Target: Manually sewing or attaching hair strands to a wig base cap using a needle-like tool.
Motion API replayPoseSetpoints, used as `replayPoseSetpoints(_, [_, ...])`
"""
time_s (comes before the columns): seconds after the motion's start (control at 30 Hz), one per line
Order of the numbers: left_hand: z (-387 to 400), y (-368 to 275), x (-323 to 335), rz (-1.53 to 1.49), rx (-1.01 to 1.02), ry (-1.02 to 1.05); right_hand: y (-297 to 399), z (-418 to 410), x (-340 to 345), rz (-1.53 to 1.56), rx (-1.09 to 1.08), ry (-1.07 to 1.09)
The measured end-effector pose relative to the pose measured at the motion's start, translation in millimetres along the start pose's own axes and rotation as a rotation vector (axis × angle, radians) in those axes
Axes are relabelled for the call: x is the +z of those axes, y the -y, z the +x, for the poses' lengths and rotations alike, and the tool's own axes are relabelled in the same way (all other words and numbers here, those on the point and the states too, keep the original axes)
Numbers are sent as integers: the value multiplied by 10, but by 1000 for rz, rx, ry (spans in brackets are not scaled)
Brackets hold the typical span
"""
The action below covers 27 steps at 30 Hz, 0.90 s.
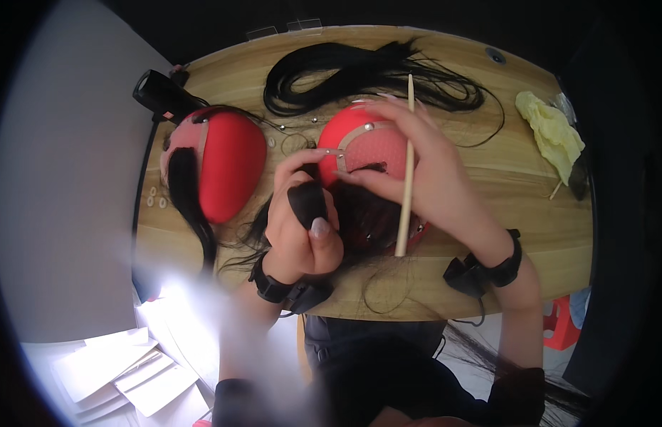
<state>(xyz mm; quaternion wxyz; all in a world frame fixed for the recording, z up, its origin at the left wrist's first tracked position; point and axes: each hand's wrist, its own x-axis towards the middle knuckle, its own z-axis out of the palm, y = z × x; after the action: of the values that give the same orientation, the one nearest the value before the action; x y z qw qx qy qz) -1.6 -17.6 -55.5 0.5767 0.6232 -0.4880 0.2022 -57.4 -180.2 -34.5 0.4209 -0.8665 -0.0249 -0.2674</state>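
Observation:
A red wig head form (331,125) lies before me, with a pinned net cap (381,147) and dark hair along its lower part. My left hand (304,229) is closed on a folded lock of black hair (307,203), its forefinger reaching to the cap's edge band. Over the top and right side of the form, my right hand (427,160) rests with its fingers spread. A pale wooden stick (406,203) with a narrowed end runs along this hand, seemingly held in it; exactly how is hidden.
Left of the form stands a second red wig head form (232,165) with netting and black hair. Behind it lies a black cylindrical object (160,93). A long black hair bundle (331,58) is at the back of the wooden table (523,224); crumpled yellow material (550,133) is at right.

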Motion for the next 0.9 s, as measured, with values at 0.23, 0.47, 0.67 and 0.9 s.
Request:
replayPoseSetpoints(0.23, [130, 85, -2, -89, 275, 273, 11, -37, 78, -151, -65, -66])
replayPoseSetpoints(0.47, [140, 134, 1, -120, 349, 290, -28, -50, 107, -87, -81, -89])
replayPoseSetpoints(0.67, [141, 180, -40, -55, 379, 259, -14, -46, 106, -133, -85, -106])
replayPoseSetpoints(0.9, [151, 146, -5, -83, 327, 268, -30, -46, 85, -153, -100, -85])
